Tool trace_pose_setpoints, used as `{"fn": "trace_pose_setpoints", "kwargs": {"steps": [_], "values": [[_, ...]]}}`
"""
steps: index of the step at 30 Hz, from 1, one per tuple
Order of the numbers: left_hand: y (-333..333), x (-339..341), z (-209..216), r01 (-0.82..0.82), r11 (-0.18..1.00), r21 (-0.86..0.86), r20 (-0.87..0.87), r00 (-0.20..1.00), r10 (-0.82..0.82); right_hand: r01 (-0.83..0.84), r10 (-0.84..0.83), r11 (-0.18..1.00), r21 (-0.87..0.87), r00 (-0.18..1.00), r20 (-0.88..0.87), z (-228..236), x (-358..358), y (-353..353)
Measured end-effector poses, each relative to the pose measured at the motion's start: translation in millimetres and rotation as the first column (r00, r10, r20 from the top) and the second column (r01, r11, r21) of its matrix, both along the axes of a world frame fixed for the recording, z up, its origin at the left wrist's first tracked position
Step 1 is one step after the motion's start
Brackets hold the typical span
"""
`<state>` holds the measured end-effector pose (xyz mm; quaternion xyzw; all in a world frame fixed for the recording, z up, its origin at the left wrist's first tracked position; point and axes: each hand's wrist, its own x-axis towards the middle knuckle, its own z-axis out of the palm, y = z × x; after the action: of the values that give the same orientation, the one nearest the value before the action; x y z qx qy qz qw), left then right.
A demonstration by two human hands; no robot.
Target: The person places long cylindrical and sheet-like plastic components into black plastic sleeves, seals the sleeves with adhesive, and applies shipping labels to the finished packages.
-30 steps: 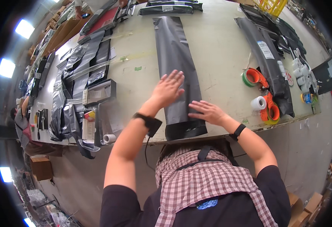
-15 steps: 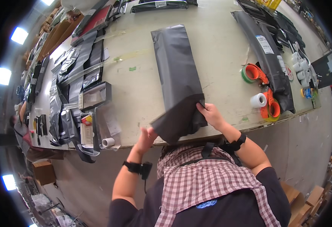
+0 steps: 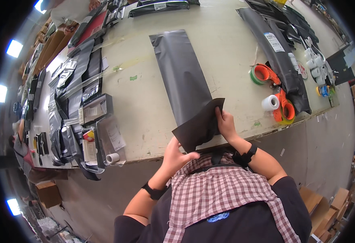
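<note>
A long dark grey plastic mailing bag [image 3: 182, 73] lies lengthwise on the table in front of me, with something bulky inside. Its near end is lifted and turned over as a darker flap above the table's front edge. My right hand [image 3: 226, 124] pinches the flap's right side between thumb and fingers. At the flap's lower left is my left hand [image 3: 175, 158], its thumb stretched out away from the fingers. Those fingertips are partly hidden behind the plastic, and the hand does not grip it.
Two orange tape dispensers [image 3: 266, 73] and a white label roll [image 3: 270, 103] stand to the right. Beyond them lies a filled grey bag [image 3: 266, 44] with a label. Stacked grey bags [image 3: 77, 75] and an open box [image 3: 95, 109] occupy the left. Another person [image 3: 66, 12] is at the far left.
My left hand has moved right and in under the flap, its thumb spreading. The flap has swung up and right with my right hand still pinching it. The whole view has shifted slightly.
</note>
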<state>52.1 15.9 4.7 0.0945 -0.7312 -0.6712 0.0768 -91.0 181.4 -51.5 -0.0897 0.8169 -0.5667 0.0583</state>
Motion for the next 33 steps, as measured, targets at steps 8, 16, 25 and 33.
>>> {"fn": "trace_pose_setpoints", "kwargs": {"steps": [8, 16, 25, 33], "values": [[-5, -37, -5, -0.435, 0.791, 0.430, 0.148, 0.898, 0.413, -0.228, 0.235, 0.965, -0.133, 0.971, 0.044, 24, 18, 8], [-34, -62, -39, -0.526, 0.850, -0.032, -0.039, 0.850, 0.525, -0.141, 0.142, 0.988, 0.058, 0.990, -0.011, 7, 6, -2], [-36, -80, -46, -0.546, 0.808, -0.222, 0.063, 0.819, 0.570, -0.026, 0.066, 0.970, 0.241, 0.984, -0.163, -12, -22, -6], [-46, -90, -67, -0.511, 0.719, -0.470, -0.064, 0.833, 0.550, 0.007, 0.152, 0.898, 0.440, 0.933, -0.327, -20, -39, -9]]}}
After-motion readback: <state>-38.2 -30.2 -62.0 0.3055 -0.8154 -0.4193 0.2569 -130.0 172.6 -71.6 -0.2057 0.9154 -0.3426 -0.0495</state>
